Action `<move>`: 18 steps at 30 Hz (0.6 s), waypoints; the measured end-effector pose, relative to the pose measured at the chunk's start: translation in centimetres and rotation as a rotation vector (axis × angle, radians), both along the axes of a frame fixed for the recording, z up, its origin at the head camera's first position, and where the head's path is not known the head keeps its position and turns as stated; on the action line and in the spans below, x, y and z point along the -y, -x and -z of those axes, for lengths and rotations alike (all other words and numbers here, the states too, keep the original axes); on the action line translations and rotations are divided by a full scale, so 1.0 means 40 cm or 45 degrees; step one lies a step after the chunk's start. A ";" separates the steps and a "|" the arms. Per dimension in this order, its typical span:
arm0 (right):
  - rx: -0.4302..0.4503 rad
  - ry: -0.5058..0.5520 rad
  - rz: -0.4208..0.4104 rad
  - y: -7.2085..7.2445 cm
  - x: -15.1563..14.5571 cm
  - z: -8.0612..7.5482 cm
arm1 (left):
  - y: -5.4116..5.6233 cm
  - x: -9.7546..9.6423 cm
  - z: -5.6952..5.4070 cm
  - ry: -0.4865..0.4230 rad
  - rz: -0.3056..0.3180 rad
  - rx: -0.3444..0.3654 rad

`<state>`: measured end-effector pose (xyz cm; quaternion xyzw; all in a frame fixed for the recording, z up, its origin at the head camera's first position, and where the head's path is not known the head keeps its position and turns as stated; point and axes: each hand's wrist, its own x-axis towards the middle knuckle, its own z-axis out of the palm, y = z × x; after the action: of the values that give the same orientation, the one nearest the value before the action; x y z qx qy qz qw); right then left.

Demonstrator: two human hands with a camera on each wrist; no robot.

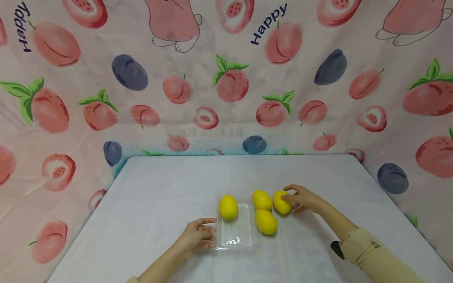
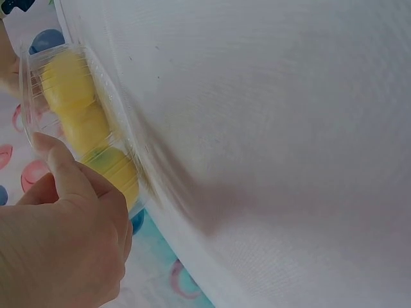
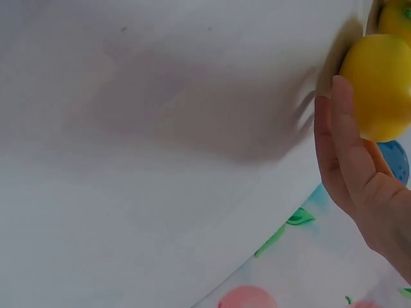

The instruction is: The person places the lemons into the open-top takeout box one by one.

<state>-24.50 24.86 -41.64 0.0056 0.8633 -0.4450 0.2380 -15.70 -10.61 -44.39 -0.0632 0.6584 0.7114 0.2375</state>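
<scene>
A clear plastic box (image 1: 233,236) lies on the white table with one lemon (image 1: 229,207) inside, at its back left. My left hand (image 1: 199,236) grips the box's left side; in the left wrist view its bent fingers (image 2: 64,170) meet the clear wall, with yellow lemons showing through. Right of the box, two lemons lie close together, one farther back (image 1: 262,200) and one nearer (image 1: 266,222). My right hand (image 1: 304,199) holds the rightmost lemon (image 1: 280,202) from its right side. The right wrist view shows long fingers along that lemon (image 3: 379,86); the thumb's hold is hidden there.
The white table (image 1: 170,177) extends on both sides of the box and lemons. Its back edge meets a hanging cloth (image 1: 233,125) printed with peaches and other fruit. The same cloth hangs along the left and right sides.
</scene>
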 end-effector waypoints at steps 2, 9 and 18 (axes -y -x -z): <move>0.002 -0.002 -0.008 0.002 0.004 0.003 | 0.001 0.000 0.001 -0.002 0.000 0.001; -0.001 0.013 -0.022 0.008 0.014 0.008 | 0.002 -0.001 -0.001 0.004 -0.005 -0.003; -0.006 0.029 0.006 0.008 0.020 0.014 | 0.002 0.002 0.005 -0.011 0.005 -0.008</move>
<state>-24.83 24.07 -42.18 0.0040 0.8587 -0.4554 0.2349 -15.80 -10.70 -44.58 -0.0587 0.6561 0.7140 0.2372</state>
